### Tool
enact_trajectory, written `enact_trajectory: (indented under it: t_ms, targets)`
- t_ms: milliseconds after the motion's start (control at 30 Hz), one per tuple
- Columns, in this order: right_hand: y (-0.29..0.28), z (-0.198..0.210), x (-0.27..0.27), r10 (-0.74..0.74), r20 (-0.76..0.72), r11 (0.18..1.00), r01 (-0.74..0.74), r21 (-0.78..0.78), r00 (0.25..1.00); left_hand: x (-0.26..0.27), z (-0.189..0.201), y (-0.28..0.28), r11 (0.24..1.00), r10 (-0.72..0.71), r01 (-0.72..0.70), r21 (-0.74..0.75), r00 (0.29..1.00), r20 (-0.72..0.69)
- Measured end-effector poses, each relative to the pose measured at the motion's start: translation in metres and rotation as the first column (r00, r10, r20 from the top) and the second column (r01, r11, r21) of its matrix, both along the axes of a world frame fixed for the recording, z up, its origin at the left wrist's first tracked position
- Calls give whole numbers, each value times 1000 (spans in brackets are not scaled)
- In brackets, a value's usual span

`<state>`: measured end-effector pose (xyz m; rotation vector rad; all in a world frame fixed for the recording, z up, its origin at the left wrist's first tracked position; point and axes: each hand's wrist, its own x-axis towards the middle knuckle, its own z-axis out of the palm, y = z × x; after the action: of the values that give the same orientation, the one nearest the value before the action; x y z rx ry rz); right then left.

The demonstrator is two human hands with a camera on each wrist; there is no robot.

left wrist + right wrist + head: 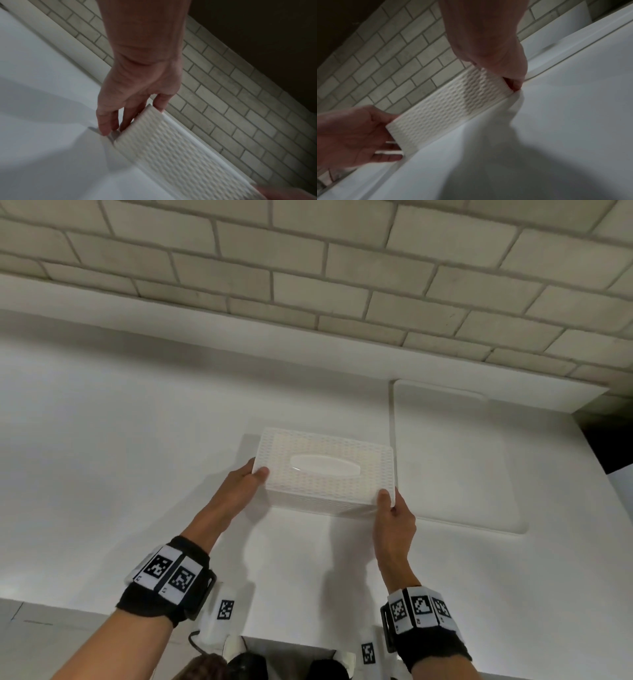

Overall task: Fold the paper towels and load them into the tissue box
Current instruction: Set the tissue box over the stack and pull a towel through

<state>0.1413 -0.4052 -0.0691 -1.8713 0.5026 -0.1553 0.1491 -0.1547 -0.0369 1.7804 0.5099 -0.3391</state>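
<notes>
A white woven-pattern tissue box [325, 470] with an oval slot in its lid sits on the white table, held at both short ends. My left hand [245, 484] grips its left end, thumb on the lid's near-left corner. My right hand [394, 508] grips its right end, thumb on the near-right corner. The left wrist view shows the left hand [130, 108] with fingers down the end wall of the box [173, 152]. The right wrist view shows the right hand [503, 65] at the box [443, 112] end and the left hand [358, 135] at the far end. No loose paper towel is visible.
A flat white rounded board [455, 460] lies on the table [102, 440] just right of the box. A grey brick wall [308, 268] runs behind the table. The table's near edge crosses the bottom of the head view.
</notes>
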Motion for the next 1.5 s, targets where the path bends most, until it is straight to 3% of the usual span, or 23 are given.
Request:
enact_trajectory:
  t_ms: [100, 200, 433, 600, 900, 1133, 1200, 1266, 1333, 1400, 1433, 1500]
  targets:
    - [-9, 13, 7, 27, -51, 999, -25, 41, 998, 15, 8, 5, 1000, -30, 30, 3, 999, -37]
    - [-15, 27, 27, 21, -41, 999, -23, -39, 999, 34, 19, 7, 1000, 7, -8, -23, 1000, -31]
    - [-15, 22, 89, 155, -181, 983, -170, -65, 971, 69, 22, -14, 989, -2, -1, 150, 1000, 22]
    - [-12, 4, 78, 143, -154, 980, -162, -119, 978, 60, 2, -11, 980, 21, -25, 199, 1000, 18]
    - [-7, 14, 79, 162, -163, 954, -197, -224, 973, 63, 0, -16, 978, 76, -75, 197, 997, 1]
    - [-5, 19, 75, 156, -180, 959, -192, -209, 971, 57, -10, -15, 961, 84, -110, 255, 990, 111]
    - [-5, 21, 75, 150, -138, 943, -184, -276, 979, 56, -10, -15, 961, 87, -109, 253, 992, 93]
    - [-3, 27, 69, 120, -2, 915, -111, -389, 993, 55, -11, -13, 952, 86, -111, 285, 991, 98]
    - [5, 39, 62, 175, 145, 872, -85, -482, 974, 50, -6, -12, 875, 29, -143, 463, 970, 243]
    - [17, 49, 59, 353, 167, 830, -226, -510, 921, 47, 2, -18, 783, -157, -181, 595, 868, 471]
    - [24, 51, 58, 451, 129, 794, -331, -511, 883, 47, 4, -23, 763, -275, -141, 631, 812, 515]
    - [36, 47, 57, 591, 42, 708, -494, -505, 805, 47, 6, -34, 716, -494, 47, 697, 739, 458]
